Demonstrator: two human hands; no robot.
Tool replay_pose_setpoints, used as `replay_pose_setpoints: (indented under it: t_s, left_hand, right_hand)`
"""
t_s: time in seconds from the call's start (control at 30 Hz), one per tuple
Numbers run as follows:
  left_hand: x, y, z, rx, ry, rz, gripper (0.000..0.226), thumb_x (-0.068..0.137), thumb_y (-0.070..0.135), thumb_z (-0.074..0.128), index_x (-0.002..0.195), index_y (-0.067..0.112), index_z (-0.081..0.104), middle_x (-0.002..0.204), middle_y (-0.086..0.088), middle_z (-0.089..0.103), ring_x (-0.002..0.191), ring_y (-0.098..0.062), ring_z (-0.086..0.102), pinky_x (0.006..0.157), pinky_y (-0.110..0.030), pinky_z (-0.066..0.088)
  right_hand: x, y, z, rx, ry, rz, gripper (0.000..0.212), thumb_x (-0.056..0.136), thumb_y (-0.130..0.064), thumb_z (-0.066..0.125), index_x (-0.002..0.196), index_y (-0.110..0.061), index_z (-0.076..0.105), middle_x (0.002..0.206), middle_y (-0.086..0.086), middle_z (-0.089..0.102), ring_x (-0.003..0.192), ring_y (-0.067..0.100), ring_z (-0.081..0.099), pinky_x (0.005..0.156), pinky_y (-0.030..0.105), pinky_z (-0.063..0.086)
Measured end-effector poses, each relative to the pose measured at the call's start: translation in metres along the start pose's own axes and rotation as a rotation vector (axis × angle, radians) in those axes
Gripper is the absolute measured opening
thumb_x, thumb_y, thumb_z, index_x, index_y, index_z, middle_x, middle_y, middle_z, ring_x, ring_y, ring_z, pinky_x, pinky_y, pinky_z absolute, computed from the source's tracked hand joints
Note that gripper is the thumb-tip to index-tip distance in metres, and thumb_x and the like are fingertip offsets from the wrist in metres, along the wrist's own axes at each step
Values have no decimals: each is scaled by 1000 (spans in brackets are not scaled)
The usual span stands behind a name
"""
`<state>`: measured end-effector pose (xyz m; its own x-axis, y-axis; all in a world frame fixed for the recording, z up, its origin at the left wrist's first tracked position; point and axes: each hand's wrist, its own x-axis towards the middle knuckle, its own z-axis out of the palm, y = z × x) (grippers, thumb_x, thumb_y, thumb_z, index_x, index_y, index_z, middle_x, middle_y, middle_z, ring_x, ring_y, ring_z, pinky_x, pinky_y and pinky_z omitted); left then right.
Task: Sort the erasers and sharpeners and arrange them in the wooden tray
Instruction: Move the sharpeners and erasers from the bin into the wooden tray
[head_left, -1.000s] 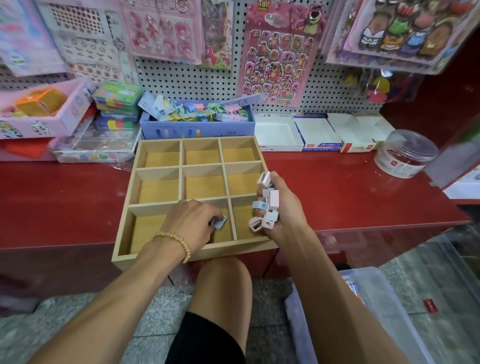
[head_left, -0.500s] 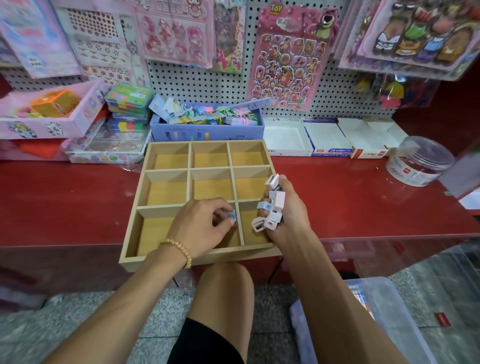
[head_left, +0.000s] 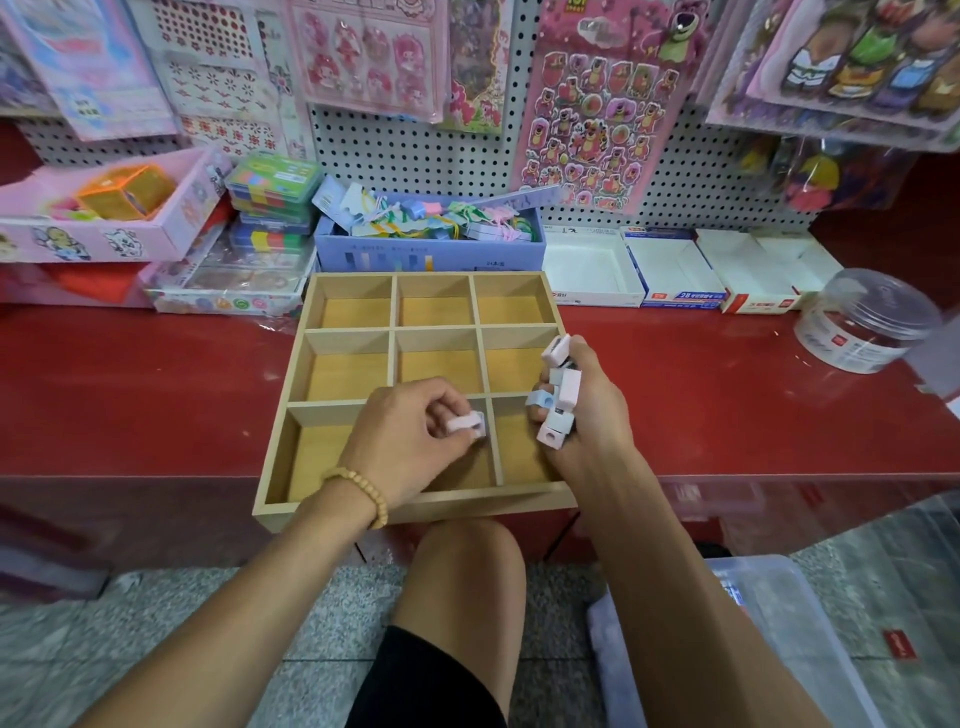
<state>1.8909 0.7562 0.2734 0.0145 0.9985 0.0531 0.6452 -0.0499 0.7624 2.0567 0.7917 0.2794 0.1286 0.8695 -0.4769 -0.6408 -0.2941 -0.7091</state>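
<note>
A wooden tray (head_left: 291, 462) with a three-by-three grid of compartments lies on the red counter, its front edge overhanging. The visible compartments hold nothing. My left hand (head_left: 405, 441) hovers over the front middle compartment and pinches one small pink sharpener (head_left: 467, 423) between thumb and fingers. My right hand (head_left: 587, 410) is over the front right compartment, gripping a bunch of several small pink and blue sharpeners (head_left: 561, 395) that stick out of its fist.
Behind the tray stands a blue box (head_left: 431, 249) of packaged items. White open boxes (head_left: 675, 270) and a clear round tub (head_left: 872, 322) sit at the right. Pink and stacked boxes (head_left: 114, 208) fill the left. A pegboard of sticker sheets rises behind. A clear bin (head_left: 810, 649) is on the floor.
My left hand has lifted slightly and turned the small sharpener in its fingertips, so the piece now shows more. The right hand keeps its bunch. The camera has shifted a little.
</note>
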Motion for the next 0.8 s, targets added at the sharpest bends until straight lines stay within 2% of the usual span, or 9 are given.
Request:
replay_pose_setpoints:
  t_s: [0.1, 0.17, 0.23, 0.33, 0.43, 0.5, 0.6, 0.7, 0.8]
  left_hand:
    - [-1, -8, -2, 410, 49, 80, 9, 82, 32, 74, 89, 30, 68, 86, 14, 68, 79, -9, 63, 71, -31, 56]
    - [-3, -7, 5, 561, 41, 165, 11, 87, 36, 68, 94, 28, 66, 93, 10, 67, 87, -15, 63, 76, -29, 52]
    - [-2, -5, 12, 632, 31, 203, 13, 88, 39, 66, 92, 27, 64, 94, 6, 66, 89, -18, 62, 80, -27, 42]
    - [4, -5, 13, 658, -26, 160, 23, 85, 46, 68, 96, 26, 64, 95, 7, 67, 92, -17, 61, 89, -30, 41]
    - [5, -10, 9, 632, -93, 167, 19, 87, 39, 65, 100, 26, 67, 96, 8, 66, 92, -15, 60, 93, -28, 38]
    - [3, -13, 6, 661, -52, 203, 14, 89, 33, 62, 101, 28, 68, 97, 8, 67, 92, -14, 59, 91, -27, 35]
    - [5, -13, 5, 682, 49, 196, 13, 89, 34, 64, 100, 29, 70, 93, 8, 70, 91, -13, 59, 82, -27, 29]
    - [8, -10, 9, 615, -15, 163, 25, 85, 38, 69, 109, 31, 68, 98, 8, 70, 97, -15, 59, 87, -29, 34]
    - [6, -10, 7, 466, 17, 168, 31, 79, 22, 72, 110, 27, 69, 101, 6, 63, 101, -18, 56, 92, -34, 41]
  right_hand:
    - [-10, 5, -3, -175, 15, -57, 22, 99, -35, 57, 94, -14, 61, 56, -2, 44, 45, 12, 37, 43, 24, 29]
    - [-18, 11, -5, -253, 4, -81, 23, 99, -35, 56, 88, -16, 60, 61, 1, 41, 49, 14, 33, 47, 25, 25]
    - [-25, 17, -7, -298, -11, -119, 27, 100, -37, 55, 86, -15, 61, 63, 4, 41, 48, 15, 35, 46, 26, 26]
    - [-28, 26, -11, -377, -21, -221, 32, 100, -40, 55, 85, -13, 61, 65, 10, 43, 48, 17, 39, 44, 25, 32]
    - [-26, 28, -12, -451, -25, -296, 33, 100, -41, 56, 82, -13, 58, 70, 11, 43, 57, 22, 38, 49, 30, 31]
    - [-25, 26, -13, -471, -28, -330, 30, 100, -39, 56, 84, -13, 58, 67, 7, 47, 60, 23, 38, 49, 29, 31]
    - [-23, 24, -14, -532, -38, -404, 29, 100, -36, 56, 79, -16, 55, 64, 0, 48, 61, 22, 40, 52, 31, 34]
    - [-21, 24, -16, -591, -43, -445, 30, 100, -34, 56, 75, -18, 54, 65, 0, 51, 61, 21, 46, 56, 33, 39]
    - [-18, 25, -16, -621, -46, -445, 29, 99, -36, 57, 74, -22, 55, 64, -2, 51, 58, 18, 48, 57, 34, 40]
